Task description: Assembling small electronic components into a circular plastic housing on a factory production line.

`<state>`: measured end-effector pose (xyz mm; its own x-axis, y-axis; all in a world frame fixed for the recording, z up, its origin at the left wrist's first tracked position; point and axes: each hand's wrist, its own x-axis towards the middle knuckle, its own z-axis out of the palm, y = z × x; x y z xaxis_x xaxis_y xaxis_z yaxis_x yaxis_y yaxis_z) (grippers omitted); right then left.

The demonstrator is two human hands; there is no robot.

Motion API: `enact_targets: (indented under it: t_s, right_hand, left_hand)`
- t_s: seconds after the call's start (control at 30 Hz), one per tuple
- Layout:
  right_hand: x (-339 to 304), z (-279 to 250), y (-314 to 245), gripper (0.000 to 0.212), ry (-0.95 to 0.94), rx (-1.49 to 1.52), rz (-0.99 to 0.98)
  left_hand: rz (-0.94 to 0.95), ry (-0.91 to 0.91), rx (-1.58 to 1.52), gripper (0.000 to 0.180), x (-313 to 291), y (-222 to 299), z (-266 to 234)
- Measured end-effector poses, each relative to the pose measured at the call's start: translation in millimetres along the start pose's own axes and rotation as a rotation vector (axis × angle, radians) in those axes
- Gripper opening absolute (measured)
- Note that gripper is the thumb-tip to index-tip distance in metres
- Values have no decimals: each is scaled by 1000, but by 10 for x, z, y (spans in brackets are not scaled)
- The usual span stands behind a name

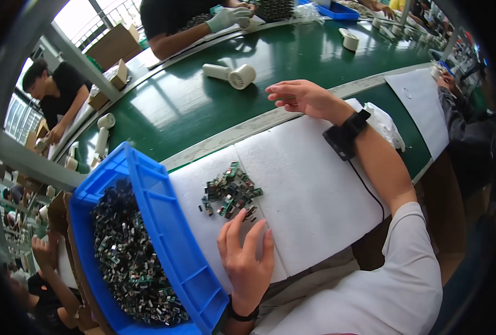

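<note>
1. Although the left hand (246, 259) reaches the near edge of a loose pile of small green-and-black circuit boards with silver metal parts (231, 190), its fingers are spread apart and no piece is visibly held; contact between fingertips and boards cannot be confirmed.
2. Pile position: directly ahead of the left hand's fingertips, on a flat white foam-like sheet (315, 190) that extends rightward from the left hand.
3. The right hand (306, 99) is raised, with fingers extended leftward and slightly curved, the grip open and holding nothing visible.
4. Left of the right hand's fingertips, and apart from them, a cream-white plastic handheld fan with a round head (241, 76) lies on a glossy green work surface (175, 123).
5. To the left of the left hand stands a rectangular blue plastic bin (172, 234), filled with many similar small dark boards (131, 262).
6. Behind the right hand, a black box-shaped device (341, 139) is strapped at the wrist; a thin black cable (373, 195) runs from it toward the body.
</note>
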<state>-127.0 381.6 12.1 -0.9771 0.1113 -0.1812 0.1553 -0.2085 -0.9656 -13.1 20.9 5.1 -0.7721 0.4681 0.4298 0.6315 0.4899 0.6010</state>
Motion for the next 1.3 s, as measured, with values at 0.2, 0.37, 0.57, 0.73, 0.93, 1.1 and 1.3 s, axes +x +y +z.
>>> enact_targets:
  t_s: [0.2,0.37,0.57,0.73,0.93,1.1,1.3]
  right_hand:
    - [42,-25,92,28,129,82,-70]
    - [32,49,85,26,163,51,-53]
    - [59,53,96,24,153,26,-60]
    - [51,53,101,24,164,1,-54]
    - [64,58,109,24,160,-33,-53]
    - [93,15,147,24,126,-43,-73]
    - [81,43,124,23,134,-51,-67]
  left_hand:
    - [-22,-26,62,22,29,52,10]
    - [-21,-53,67,22,34,69,13]
    - [-15,-56,92,25,25,65,16]
    - [-44,-30,35,29,29,73,1]
    - [-70,22,-36,35,25,64,8]
    - [-125,31,-84,35,-18,23,1]
    - [-24,14,-66,32,-32,-46,8]
